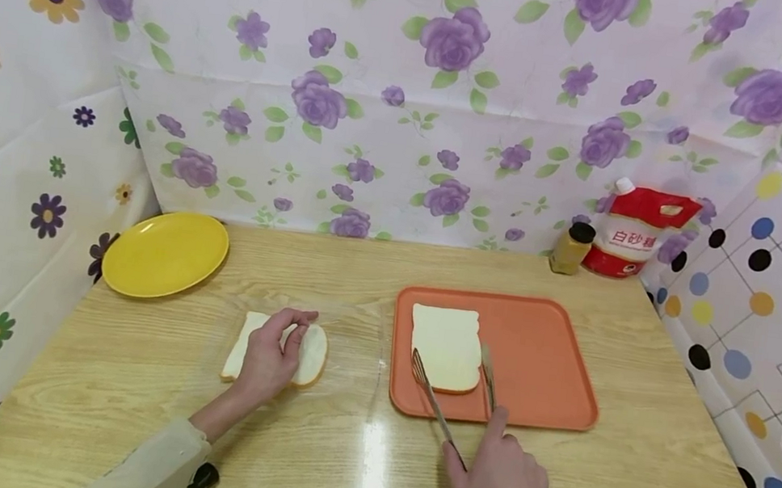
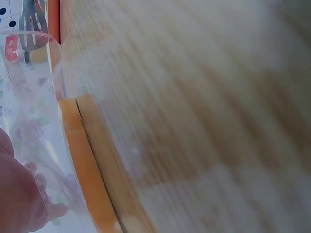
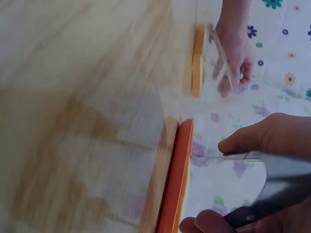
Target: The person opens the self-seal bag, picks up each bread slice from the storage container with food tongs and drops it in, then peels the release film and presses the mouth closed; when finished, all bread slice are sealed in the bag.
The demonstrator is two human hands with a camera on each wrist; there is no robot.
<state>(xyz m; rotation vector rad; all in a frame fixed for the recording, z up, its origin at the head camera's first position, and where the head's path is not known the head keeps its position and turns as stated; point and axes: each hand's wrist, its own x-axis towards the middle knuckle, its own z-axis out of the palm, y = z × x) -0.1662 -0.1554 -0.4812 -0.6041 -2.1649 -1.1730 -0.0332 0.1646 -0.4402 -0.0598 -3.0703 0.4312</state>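
Observation:
My left hand [image 1: 273, 352] is over a bread slice [image 1: 313, 355] lying at the left on the table. Its thumb and fingertips pinch the film of a clear plastic bag [image 1: 355, 354] around that slice. In the left wrist view, the bag [image 2: 36, 92] rises loosely above the slice's orange-brown crust [image 2: 82, 155]. My right hand [image 1: 509, 478] grips metal food tongs [image 1: 437, 408], one arm slotted. Their spread arms straddle another bread slice [image 1: 443, 344], which lies flat on the left half of an orange tray [image 1: 540, 368].
A yellow plate [image 1: 166, 255] sits at the back left. At the back right stand a dark-lidded jar [image 1: 570, 250] and a red and white pouch [image 1: 630, 233]. Patterned sheets wall the back and both sides. A small black object [image 1: 204, 479] lies by the left sleeve.

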